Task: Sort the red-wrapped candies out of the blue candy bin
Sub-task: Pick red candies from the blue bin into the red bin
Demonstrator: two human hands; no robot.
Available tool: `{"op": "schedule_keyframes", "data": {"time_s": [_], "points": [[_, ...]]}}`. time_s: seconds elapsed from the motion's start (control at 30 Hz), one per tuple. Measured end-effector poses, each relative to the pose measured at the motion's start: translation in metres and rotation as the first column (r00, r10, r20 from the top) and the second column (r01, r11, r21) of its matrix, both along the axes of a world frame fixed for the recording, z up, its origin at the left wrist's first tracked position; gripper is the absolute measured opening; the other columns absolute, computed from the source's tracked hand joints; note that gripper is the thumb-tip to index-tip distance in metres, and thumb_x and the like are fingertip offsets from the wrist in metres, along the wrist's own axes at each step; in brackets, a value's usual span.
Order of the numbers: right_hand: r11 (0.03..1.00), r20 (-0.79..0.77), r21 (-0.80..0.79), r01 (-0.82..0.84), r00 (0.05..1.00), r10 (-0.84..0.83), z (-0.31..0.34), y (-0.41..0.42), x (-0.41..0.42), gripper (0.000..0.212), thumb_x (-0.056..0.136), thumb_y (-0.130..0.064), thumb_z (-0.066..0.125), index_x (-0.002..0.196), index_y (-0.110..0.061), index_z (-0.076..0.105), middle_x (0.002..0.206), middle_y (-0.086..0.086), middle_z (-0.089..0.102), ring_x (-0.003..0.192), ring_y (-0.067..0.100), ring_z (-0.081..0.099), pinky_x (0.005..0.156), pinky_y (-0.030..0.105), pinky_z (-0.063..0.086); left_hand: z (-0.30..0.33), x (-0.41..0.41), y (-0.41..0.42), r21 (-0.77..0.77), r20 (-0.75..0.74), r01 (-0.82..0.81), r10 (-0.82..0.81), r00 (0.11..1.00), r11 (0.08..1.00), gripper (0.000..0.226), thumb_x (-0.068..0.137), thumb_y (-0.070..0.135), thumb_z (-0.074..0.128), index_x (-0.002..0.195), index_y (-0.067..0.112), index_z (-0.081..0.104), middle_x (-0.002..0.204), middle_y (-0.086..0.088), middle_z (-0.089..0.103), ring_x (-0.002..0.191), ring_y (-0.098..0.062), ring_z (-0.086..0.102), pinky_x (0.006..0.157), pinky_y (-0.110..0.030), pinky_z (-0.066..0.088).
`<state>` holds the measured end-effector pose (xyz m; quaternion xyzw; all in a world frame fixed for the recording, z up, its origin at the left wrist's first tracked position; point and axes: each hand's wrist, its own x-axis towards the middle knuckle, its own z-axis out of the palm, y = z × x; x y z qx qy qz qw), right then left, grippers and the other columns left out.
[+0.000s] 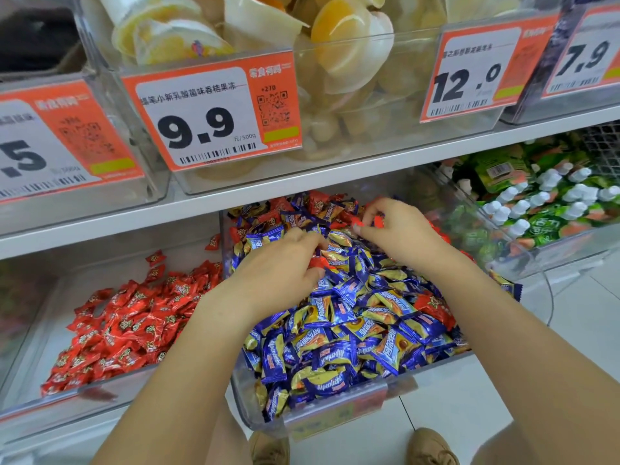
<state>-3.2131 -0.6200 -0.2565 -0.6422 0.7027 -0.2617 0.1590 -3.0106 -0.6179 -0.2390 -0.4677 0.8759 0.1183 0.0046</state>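
Clearly, from the head view, both hands work inside the clear plastic bin of blue-and-gold wrapped candies (335, 333). The left hand (285, 263) curls its fingers round a red-wrapped candy (318, 262) near the bin's middle; the right hand (396, 229) pinches small red pieces (378, 221) toward the bin's back. Risks, as I judge them: a loose pinch could drop a red candy back under the blue ones, or a blue candy could get scooped along into the clear bin of red-wrapped candies (134, 323) just left of the blue bin. Counted: two hands, two candy bins below the white shelf (369, 169), one stray red wrapper (432, 305) by the blue bin's right wall, several more at its back; blue candies are too many to count.
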Motion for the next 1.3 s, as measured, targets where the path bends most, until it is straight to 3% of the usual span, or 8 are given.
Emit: {"op": "schedule_keyframes", "data": {"time_s": [0.17,0.23,0.47,0.63,0.83,0.97,1.13,1.3], "points": [[0.997,0.314,-0.016,0.069,0.947,-0.061,0.02,0.012,-0.01,0.01,0.083,-0.023,0.063,0.086,-0.026,0.053,0.081,0.0,0.06,0.054,0.016,0.055,0.055,0.031,0.046,-0.001,0.004,0.004,0.022,-0.128,-0.015,0.018,0.992,1.0,0.023,0.097,0.034,0.049,0.117,0.03,0.039,0.099,0.009,0.058,0.072,-0.009,0.055,0.059,-0.03,0.041],[0.998,0.352,0.023,0.05,0.934,-0.055,0.026,0.024,-0.018,0.019,0.084,-0.019,0.055,0.101,-0.026,0.057,0.074,0.0,0.061,0.048,0.014,0.05,0.049,0.029,0.045,0.001,0.005,0.006,0.01,-0.19,-0.033,0.034,0.981,0.999,0.034,0.096,0.033,0.049,0.128,0.031,0.036,0.115,0.007,0.059,0.086,-0.013,0.06,0.07,-0.034,0.05],[0.964,0.075,0.225,-0.141,0.989,0.127,0.052,0.095,-0.052,0.031,0.072,-0.053,0.072,0.068,-0.025,0.061,0.047,-0.011,0.047,0.041,0.003,0.04,0.044,0.014,0.03,0.013,0.007,0.021,-0.278,-0.24,-0.164,0.097,0.966,0.947,0.059,0.098,0.038,0.043,0.149,0.026,0.017,0.142,0.0,0.038,0.112,-0.029,0.056,0.078,-0.041,0.046],[0.928,-0.208,0.353,-0.119,0.957,0.202,0.035,0.11,-0.049,0.031,0.067,-0.061,0.072,0.084,-0.036,0.062,0.063,-0.01,0.053,0.056,-0.001,0.047,0.051,0.018,0.03,0.012,0.005,0.028,-0.234,-0.284,-0.091,0.022,0.958,0.968,0.056,0.097,0.04,0.043,0.148,0.033,0.021,0.138,0.006,0.044,0.108,-0.022,0.058,0.08,-0.041,0.049],[0.958,-0.244,0.28,-0.059,0.961,0.13,0.03,0.11,-0.048,0.028,0.081,-0.048,0.06,0.082,-0.019,0.058,0.059,-0.004,0.05,0.058,0.007,0.048,0.053,0.023,0.035,0.017,0.026,0.011,-0.029,-0.385,-0.158,0.135,0.913,0.987,0.004,0.09,0.035,0.052,0.092,0.033,0.053,0.086,0.008,0.058,0.075,-0.012,0.055,0.065,-0.031,0.041],[0.991,-0.191,0.134,0.003,0.981,0.023,0.03,0.1,-0.05,0.033,0.08,-0.048,0.056,0.066,-0.019,0.049,0.051,0.0,0.047,0.052,0.018,0.047,0.052,0.033,0.033,0.021,0.04,0.009,-0.07,-0.423,-0.295,0.24,0.874,0.953,0.033,0.087,0.047,0.058,0.073,0.017,0.058,0.06,0.0,0.057,0.06,-0.018,0.054,0.059,-0.034,0.042],[0.998,-0.055,0.049,-0.043,0.997,0.046,0.04,0.091,-0.021,0.025,0.083,-0.039,0.059,0.07,-0.017,0.058,0.05,-0.002,0.045,0.049,0.012,0.042,0.047,0.025,0.028,0.02,0.04,0.019,-0.043,-0.308,-0.174,0.152,0.939,0.984,0.023,0.08,0.051,0.052,0.08,0.032,0.064,0.072,0.011,0.065,0.073,-0.013,0.059,0.071,-0.036,0.051],[0.94,0.203,0.11,-0.324,0.933,0.298,0.038,0.083,0.031,0.021,0.081,-0.033,0.058,0.082,-0.013,0.065,0.061,-0.004,0.051,0.049,0.003,0.04,0.051,0.022,0.037,0.018,0.028,0.028,-0.198,0.139,-0.07,0.099,0.985,0.978,0.031,0.092,0.04,0.045,0.12,0.042,0.06,0.115,0.011,0.064,0.105,-0.017,0.059,0.074,-0.029,0.045]]}}
